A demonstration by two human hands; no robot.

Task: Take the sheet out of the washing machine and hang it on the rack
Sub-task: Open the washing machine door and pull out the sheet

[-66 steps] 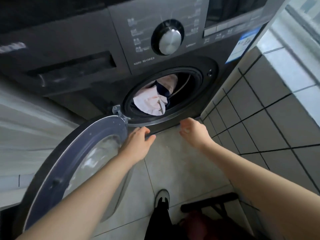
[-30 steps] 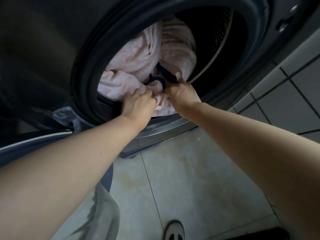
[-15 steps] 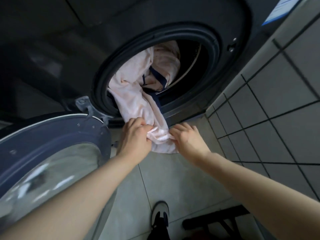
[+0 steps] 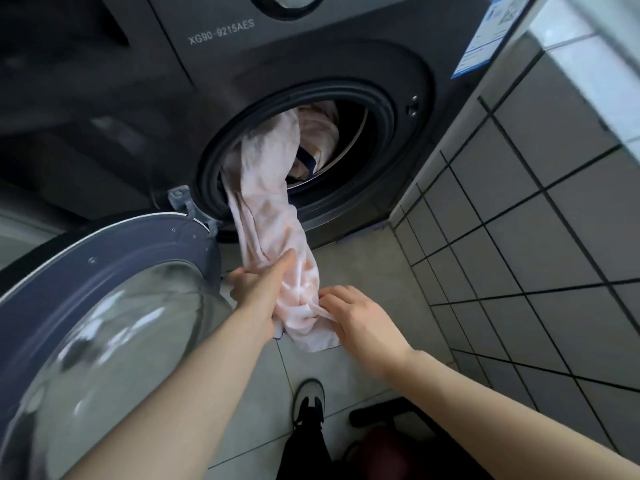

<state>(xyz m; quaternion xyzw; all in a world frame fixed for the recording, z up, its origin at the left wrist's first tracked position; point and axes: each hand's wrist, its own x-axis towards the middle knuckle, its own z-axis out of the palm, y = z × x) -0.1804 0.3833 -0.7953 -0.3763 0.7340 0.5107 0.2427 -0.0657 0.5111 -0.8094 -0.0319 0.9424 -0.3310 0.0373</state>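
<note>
**Q:** Location of sheet (image 4: pixel 273 216)?
**A:** Partly out. Hangs as a twisted pink length from the drum (image 4: pixel 349 133) of the washing machine (image 4: pixel 311 57) at centre frame, over the door seal (image 4: pixel 384 140), down to both hands at lower centre. Rest of it: bunched inside the drum, dark blue band showing.

**Q:** Grip status?
**A:** Left hand (image 4: pixel 258 289): fingers clamped round the twisted length, thumb laid upward along the cloth. Right hand (image 4: pixel 360 317), just beside and slightly lower: fingers curled together, pinching the bunched end. Below both grips: a short loose tail, apparently above the floor (image 4: pixel 346 265).

**Q:** Reason for two grips so close together?
**A:** Probably to share the weight of damp cloth and to permit hand-over-hand hauling. A judgement only.

**Q:** Door (image 4: pixel 104 289)?
**A:** Swung wide at lower left of frame, glass bowl facing up, out of the pull path. Hinge (image 4: pixel 183 202) just beside the hanging cloth: a likely snag point.

**Q:** Next step?
**A:** Draw outward and upward, alternating grips. Keep the tail off the floor. Ease the remaining bulk past the seal lip without jerking.

**Q:** Rack?
**A:** Not identifiable. Dark frame (image 4: pixel 398 410) at bottom right, near the shoe (image 4: pixel 308 400): too unclear to name.
</note>
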